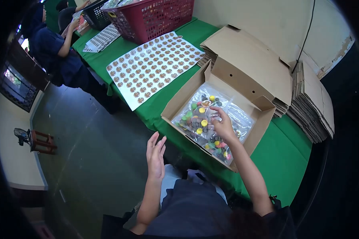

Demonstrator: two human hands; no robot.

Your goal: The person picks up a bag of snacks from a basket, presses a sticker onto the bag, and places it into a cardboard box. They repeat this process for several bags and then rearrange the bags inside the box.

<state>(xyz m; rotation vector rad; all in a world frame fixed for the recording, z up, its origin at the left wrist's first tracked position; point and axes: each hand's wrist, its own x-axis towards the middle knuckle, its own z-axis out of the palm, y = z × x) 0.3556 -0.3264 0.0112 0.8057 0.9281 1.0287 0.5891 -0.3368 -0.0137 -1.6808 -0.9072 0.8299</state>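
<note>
An open cardboard box (pixel 263 129) sits on the green table, its lid flap raised at the back. Inside lie clear plastic bags (pixel 201 115) filled with small round pieces in yellow, green, pink, orange and dark colours. One bag has a small round sticker (pixel 206 103) on it. My right hand (pixel 222 124) is over the bags within the box, index finger stretched out and the other fingers bent; it appears to touch the plastic. Outside the box, left of its front edge, my left hand (pixel 156 157) is raised with fingers apart and nothing in it.
A sheet of round stickers (pixel 151 67) lies left of the box, with more sheets (pixel 101 38) beyond. A red basket (pixel 155 20) and a dark basket (pixel 95 16) stand farther back. Flattened cardboard boxes (pixel 311 101) are stacked right. Another person (pixel 54 47) stands far left.
</note>
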